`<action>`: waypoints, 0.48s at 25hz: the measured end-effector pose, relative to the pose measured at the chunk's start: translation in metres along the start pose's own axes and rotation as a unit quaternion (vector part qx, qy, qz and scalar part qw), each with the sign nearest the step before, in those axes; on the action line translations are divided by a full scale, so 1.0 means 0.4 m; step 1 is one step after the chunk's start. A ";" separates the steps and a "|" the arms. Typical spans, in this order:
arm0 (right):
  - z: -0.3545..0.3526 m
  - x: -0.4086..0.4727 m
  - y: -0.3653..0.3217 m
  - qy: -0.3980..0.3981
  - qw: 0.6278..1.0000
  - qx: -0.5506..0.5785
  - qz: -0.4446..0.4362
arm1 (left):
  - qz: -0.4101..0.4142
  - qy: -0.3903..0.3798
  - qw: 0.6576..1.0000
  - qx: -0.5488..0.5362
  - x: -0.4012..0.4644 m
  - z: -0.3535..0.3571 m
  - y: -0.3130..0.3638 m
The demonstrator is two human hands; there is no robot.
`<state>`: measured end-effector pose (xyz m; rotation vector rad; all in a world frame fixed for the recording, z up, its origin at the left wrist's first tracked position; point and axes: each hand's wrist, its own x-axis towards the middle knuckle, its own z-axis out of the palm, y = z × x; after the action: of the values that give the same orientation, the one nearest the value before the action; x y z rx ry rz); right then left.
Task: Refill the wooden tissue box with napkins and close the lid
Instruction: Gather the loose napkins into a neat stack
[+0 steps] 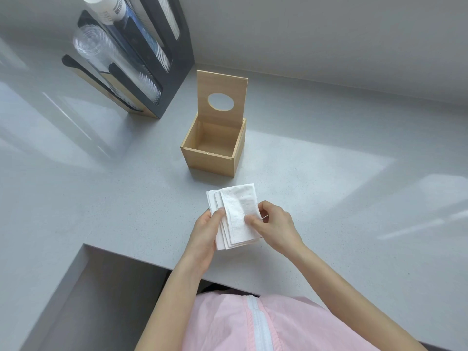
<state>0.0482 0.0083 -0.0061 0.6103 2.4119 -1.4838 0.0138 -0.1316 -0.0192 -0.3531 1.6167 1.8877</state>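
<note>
A wooden tissue box (211,162) stands on the grey counter, empty inside. Its lid (229,82), with an oval hole, is raised upright at the back. Nearer to me, a stack of white napkins (236,211) is fanned slightly and held above the counter. My left hand (205,231) grips the stack's left edge with the thumb on top. My right hand (274,224) pinches the stack's right side, thumb resting on the top napkin. Both hands are in front of the box, apart from it.
A black and wood cup dispenser (141,72) with stacks of clear and paper cups stands at the back left. The grey counter (329,173) meets a wall behind the box. Its front edge steps inward at the lower left.
</note>
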 end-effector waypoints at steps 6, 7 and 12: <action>0.006 0.008 -0.013 -0.011 1.000 -0.015 -0.017 | 0.004 -0.009 1.000 0.015 0.000 -0.017 0.004; 0.009 0.012 -0.017 -0.011 1.000 -0.014 -0.018 | 0.007 -0.005 1.000 0.023 0.002 -0.019 0.008; 0.033 0.021 -0.037 0.012 1.000 0.006 -0.001 | 0.021 -0.010 0.999 0.037 0.027 -0.040 0.035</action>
<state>0.0335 -0.0075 -0.0041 0.6313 2.4240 -1.5002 -0.0059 -0.1448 -0.0178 -0.2684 1.6884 1.8503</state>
